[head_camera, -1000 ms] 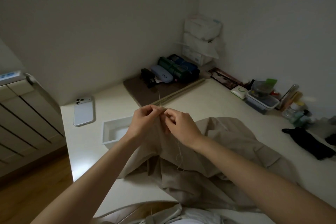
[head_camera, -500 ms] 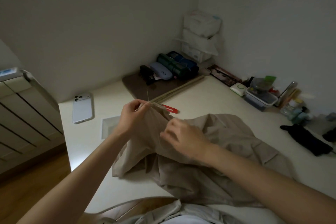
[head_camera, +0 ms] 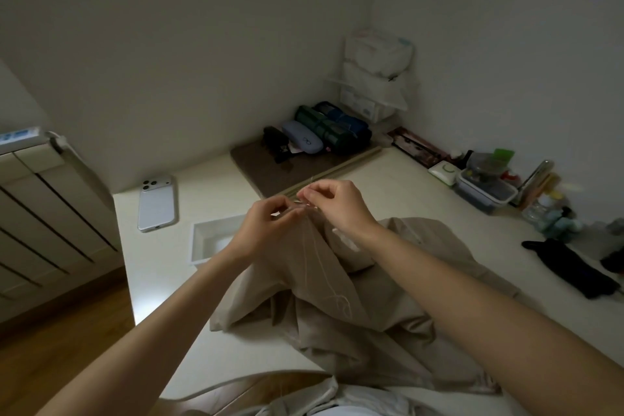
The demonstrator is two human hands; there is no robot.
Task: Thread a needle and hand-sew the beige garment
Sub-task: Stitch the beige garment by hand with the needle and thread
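The beige garment [head_camera: 388, 314] lies heaped on the pale table [head_camera: 398, 189], with its nearest folds at the table's near edge. A light thread [head_camera: 319, 258] runs down the garment's raised fold and ends in a small loop on the cloth. Both hands meet at the top of that fold, lifted above the rest of the garment. The left hand [head_camera: 266, 224] pinches the peak of the cloth between its thumb and curled fingers. The right hand [head_camera: 337, 204] is just beside it, fingers curled, with thumb and forefinger pinched on the thread's upper end. Any needle there is too fine to make out.

Just left of the garment stands a white tray [head_camera: 209, 240], partly hidden by the left wrist, and a white phone [head_camera: 157, 203] lies face down further left. Right of the garment lies a black cloth [head_camera: 567, 267]. Beyond the garment is a brown mat [head_camera: 263, 172] carrying a lilac glasses case [head_camera: 302, 142] and a dark green roll [head_camera: 324, 132]. A clear lidded box [head_camera: 486, 189] sits beyond and to the right, and furthest back, in the corner, is a stack of white packs [head_camera: 378, 71]
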